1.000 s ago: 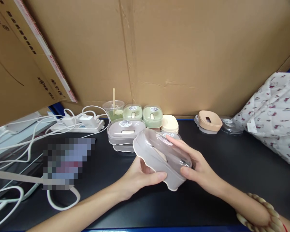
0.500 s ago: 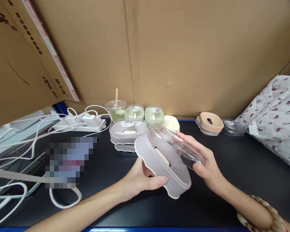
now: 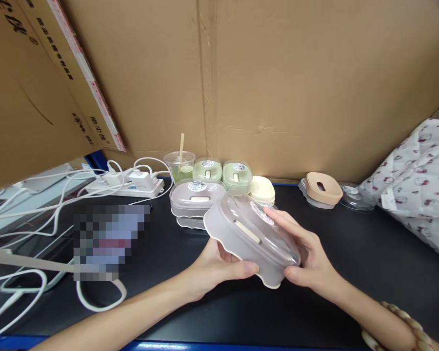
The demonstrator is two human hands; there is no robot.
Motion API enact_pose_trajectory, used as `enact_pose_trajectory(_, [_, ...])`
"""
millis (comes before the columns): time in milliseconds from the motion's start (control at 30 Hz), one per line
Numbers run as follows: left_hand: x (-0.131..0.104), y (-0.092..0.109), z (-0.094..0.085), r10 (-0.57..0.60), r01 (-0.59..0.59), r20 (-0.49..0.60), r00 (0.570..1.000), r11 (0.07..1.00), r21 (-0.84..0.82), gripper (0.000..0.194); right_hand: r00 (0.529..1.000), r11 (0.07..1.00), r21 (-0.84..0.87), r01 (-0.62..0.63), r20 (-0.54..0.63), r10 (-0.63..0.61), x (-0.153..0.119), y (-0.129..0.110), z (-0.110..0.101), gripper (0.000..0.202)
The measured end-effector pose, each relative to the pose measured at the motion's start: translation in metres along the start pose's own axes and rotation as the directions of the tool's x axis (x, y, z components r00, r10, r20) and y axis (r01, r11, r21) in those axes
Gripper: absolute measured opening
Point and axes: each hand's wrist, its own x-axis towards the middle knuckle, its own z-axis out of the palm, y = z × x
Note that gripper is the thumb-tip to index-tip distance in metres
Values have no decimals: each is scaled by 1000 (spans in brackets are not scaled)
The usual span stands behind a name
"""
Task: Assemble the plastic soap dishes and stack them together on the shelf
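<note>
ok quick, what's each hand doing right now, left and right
Left hand: closed on the near edge of the grey container, thumb on its rim.
Right hand: gripping the same container's clear lid.

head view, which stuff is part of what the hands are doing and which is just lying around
In hand:
- grey box with clear lid, held tilted by left hand and right hand

Lying about:
- closed grey box
- two green boxes
- drink cup
- power strip
- tan insert
- patterned cloth
</note>
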Motion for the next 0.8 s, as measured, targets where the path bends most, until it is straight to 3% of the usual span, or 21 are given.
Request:
enact_pose_trajectory(300, [0,-7,-9,-12,7,66,998,997,82,83,998,999,-10,47,50,-47,1,0,-1,66])
enact_pose_trajectory(400, [1,-7,-11,-29,25,58,998,998,65,84,998,991,-131,39,49,-33,1,-2,-2,71])
enact_pose_trajectory(533, [0,-2,-9,-26,23,-62,998,999,-38,85,999,939,-340,45,26,-38,-2,-1,-2,77])
enact_pose_trajectory(600, [0,-1,-8,3,-3,-68,998,1000,3,84,1000,966,-258,26,7,-25,-3,0,-1,86])
enact_pose_trajectory(667, [-1,-2,-8,54,-54,6,999,994,98,81,996,993,-72,-88,14,90,-3,-1,0,97])
enact_pose_trajectory(733, [-3,-5,-9,102,-121,102,990,972,200,78,968,968,62,-242,85,236,-1,-2,1,100])
enact_pose_trajectory(800, [-5,-8,-9,122,-160,154,981,950,267,75,934,938,80,-337,155,322,1,-5,2,97])
